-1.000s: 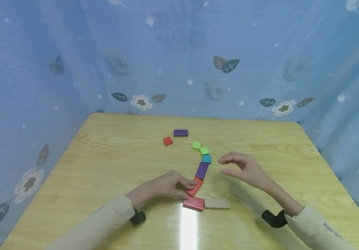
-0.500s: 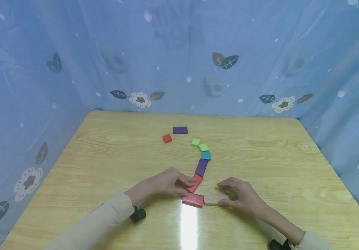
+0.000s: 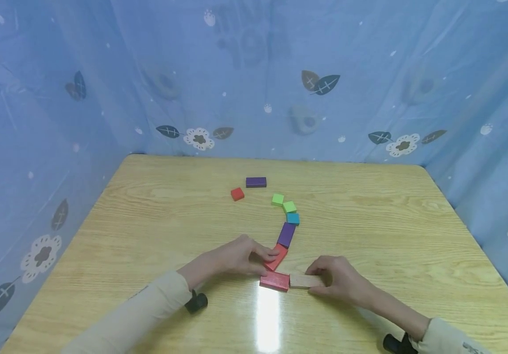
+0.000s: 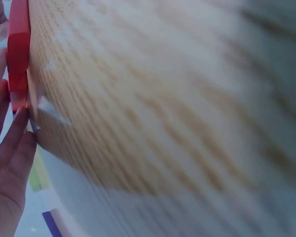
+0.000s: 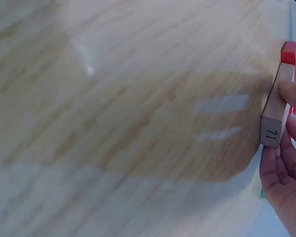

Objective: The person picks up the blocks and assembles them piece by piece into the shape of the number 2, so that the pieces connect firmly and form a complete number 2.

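Note:
A curved row of blocks lies on the table, two red blocks at its near end. My left hand holds the slanted red block between thumb and fingers. Its thumb is close to the other red block, which lies crosswise nearest me. With thumb and fingers on its two long sides, my right hand pinches a plain wooden block. That block's left end meets the crosswise red one. In the right wrist view, the wooden block has "71" printed on its end.
Farther along the row come a purple block, a blue block and two green blocks. Apart from it, at the back, lie a small red block and a second purple block. A blue curtain hangs behind the table.
My right hand has come down and nearer me from beside the blue block, and now grips the wooden block. My left hand has stayed at the red blocks.

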A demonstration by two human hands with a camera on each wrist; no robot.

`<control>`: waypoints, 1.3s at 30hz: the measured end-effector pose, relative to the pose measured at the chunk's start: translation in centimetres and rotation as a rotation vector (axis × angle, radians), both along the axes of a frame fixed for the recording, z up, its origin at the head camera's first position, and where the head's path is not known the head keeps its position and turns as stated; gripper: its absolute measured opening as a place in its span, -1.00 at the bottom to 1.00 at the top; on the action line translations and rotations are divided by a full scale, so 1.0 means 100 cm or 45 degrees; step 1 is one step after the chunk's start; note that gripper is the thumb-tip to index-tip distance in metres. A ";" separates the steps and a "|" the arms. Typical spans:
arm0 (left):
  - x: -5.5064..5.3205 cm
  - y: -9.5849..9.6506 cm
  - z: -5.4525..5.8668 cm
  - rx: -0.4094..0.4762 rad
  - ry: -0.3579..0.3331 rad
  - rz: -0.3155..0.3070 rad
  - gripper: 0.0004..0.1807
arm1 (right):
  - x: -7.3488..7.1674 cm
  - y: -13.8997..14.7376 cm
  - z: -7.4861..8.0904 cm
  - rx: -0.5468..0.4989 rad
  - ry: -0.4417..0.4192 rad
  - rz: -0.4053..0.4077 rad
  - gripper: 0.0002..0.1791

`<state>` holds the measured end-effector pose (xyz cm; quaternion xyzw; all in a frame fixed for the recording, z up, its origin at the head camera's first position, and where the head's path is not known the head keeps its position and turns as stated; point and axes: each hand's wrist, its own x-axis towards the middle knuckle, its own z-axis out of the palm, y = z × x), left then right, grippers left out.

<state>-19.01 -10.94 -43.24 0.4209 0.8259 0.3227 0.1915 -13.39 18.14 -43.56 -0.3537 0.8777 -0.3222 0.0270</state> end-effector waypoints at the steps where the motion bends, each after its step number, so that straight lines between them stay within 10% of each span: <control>1: 0.000 0.000 0.000 -0.003 -0.004 0.001 -0.51 | 0.001 0.000 0.000 -0.001 0.000 -0.001 -0.75; 22: 0.000 0.001 0.002 -0.022 0.019 0.000 -0.53 | 0.007 -0.005 -0.004 -0.056 -0.047 0.024 -0.76; 33: 0.004 0.017 0.020 -0.301 0.354 0.025 -0.74 | 0.008 -0.004 -0.006 -0.059 -0.071 0.028 -0.77; 39: -0.002 0.029 0.034 -0.365 0.363 0.049 -0.74 | 0.008 -0.003 -0.009 -0.102 -0.055 0.057 -0.77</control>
